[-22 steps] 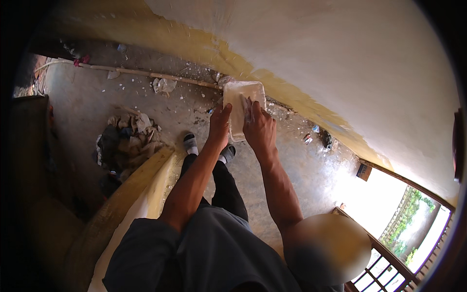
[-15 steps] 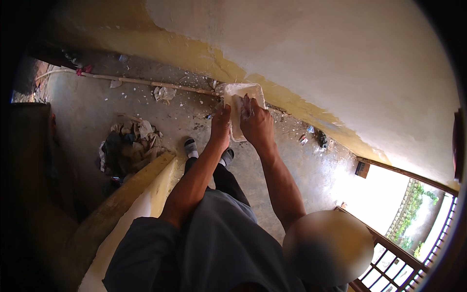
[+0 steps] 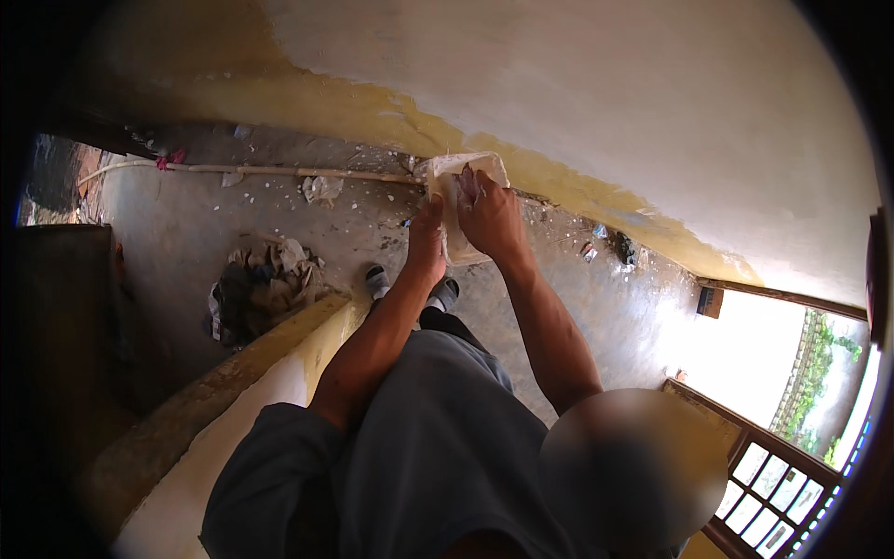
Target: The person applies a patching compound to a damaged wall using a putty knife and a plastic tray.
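A shallow white rectangular tray, coated with pale paste, is held out in front of me near the foot of the wall. My left hand grips its left side, with the thumb over the rim. Over the tray's inside, my right hand is closed, its fingers smeared with whitish paste. A flat greyish edge seems to show beside those fingers, but the hand hides most of it and I cannot tell its kind.
The wall is pale above a rough yellow band. A long pole lies along the floor among white flecks and scraps. Crumpled sacks are heaped beside a low wall at left. A dark wooden grille stands at lower right.
The view has shifted slightly, so the floor and walls sit further right. The right hand has moved slightly toward the tray's far end; the left hand keeps its hold.
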Demonstrator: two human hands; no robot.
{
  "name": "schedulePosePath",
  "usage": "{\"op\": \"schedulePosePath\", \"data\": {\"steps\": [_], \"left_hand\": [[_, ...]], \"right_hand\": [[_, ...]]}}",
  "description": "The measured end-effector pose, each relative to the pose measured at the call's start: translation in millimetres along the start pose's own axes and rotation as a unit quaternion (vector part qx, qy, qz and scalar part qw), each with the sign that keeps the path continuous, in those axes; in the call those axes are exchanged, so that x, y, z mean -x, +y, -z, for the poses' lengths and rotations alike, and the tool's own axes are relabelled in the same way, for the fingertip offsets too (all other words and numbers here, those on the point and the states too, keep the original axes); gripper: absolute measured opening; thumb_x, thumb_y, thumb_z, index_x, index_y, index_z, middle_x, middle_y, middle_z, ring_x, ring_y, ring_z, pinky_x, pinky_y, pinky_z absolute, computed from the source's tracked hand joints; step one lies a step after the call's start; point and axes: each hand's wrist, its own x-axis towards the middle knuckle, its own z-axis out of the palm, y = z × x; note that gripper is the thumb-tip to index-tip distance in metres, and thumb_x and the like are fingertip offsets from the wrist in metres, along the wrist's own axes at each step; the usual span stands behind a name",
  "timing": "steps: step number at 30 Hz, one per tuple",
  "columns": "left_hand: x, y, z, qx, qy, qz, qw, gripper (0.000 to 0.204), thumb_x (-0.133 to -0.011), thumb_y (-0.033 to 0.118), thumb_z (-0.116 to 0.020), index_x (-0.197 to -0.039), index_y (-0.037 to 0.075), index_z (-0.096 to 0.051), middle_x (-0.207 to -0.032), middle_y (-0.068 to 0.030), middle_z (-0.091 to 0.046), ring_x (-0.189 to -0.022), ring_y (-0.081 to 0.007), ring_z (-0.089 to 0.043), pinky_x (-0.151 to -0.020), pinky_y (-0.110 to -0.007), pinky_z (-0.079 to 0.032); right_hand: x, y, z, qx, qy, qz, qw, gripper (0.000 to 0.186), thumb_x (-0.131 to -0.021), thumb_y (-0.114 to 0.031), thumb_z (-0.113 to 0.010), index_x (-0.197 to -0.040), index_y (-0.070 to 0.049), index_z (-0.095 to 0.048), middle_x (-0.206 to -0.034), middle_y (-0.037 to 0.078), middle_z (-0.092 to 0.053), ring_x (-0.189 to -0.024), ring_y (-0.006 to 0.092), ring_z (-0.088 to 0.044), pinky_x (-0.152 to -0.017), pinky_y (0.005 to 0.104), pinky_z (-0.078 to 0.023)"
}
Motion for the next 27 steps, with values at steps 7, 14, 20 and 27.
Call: {"op": "schedulePosePath", "data": {"steps": [7, 14, 20, 27], "left_hand": [[6.4, -9.0, -10.9, -0.012, -0.009, 0.0, 1.0, 0.055, -0.091, 0.045, -0.061, -0.128, 0.006, -0.051, -0.116, -0.0042, -0.059, -0.105, -0.0159, -0.057, -0.092, -0.035, -0.046], [7.8, -7.2, -31.7, -0.009, -0.027, 0.017, 0.999, 0.048, -0.095, 0.041, -0.055, -0.128, 0.006, -0.05, -0.116, -0.0047, -0.059, -0.107, -0.0172, -0.058, -0.091, -0.037, -0.047], [-2.7, -13.4, -43.0, -0.015, -0.019, 0.003, 1.0, 0.049, -0.093, 0.043, -0.059, -0.125, 0.007, -0.052, -0.114, -0.0042, -0.059, -0.104, -0.0163, -0.058, -0.091, -0.035, -0.047], [-3.0, -17.2, -56.3, 0.002, -0.034, -0.025, 0.999, 0.051, -0.089, 0.04, -0.064, -0.124, 0.006, -0.052, -0.113, -0.0054, -0.06, -0.104, -0.017, -0.058, -0.09, -0.035, -0.048]], "right_hand": [[-2.4, 21.2, 19.5, 0.0, 0.015, -0.018, 1.0, 0.026, -0.082, -0.02, -0.06, -0.1, -0.002, -0.061, -0.08, 0.029, -0.063, -0.079, 0.048, -0.062, -0.071, 0.0536, -0.049], [4.7, 29.9, 35.6, -0.033, 0.029, -0.028, 0.999, 0.022, -0.079, -0.014, -0.06, -0.095, 0.002, -0.061, -0.081, 0.028, -0.063, -0.079, 0.0453, -0.062, -0.067, 0.0477, -0.05], [-1.8, 26.2, 43.5, 0.015, 0.001, -0.032, 0.999, 0.029, -0.08, -0.017, -0.06, -0.103, 0.0, -0.06, -0.085, 0.028, -0.064, -0.083, 0.0463, -0.062, -0.073, 0.0504, -0.05], [-8.1, 32.2, 54.8, 0.026, -0.007, -0.062, 0.998, 0.033, -0.08, -0.019, -0.061, -0.107, 0.001, -0.058, -0.086, 0.029, -0.064, -0.084, 0.0462, -0.063, -0.074, 0.0512, -0.05]]}}
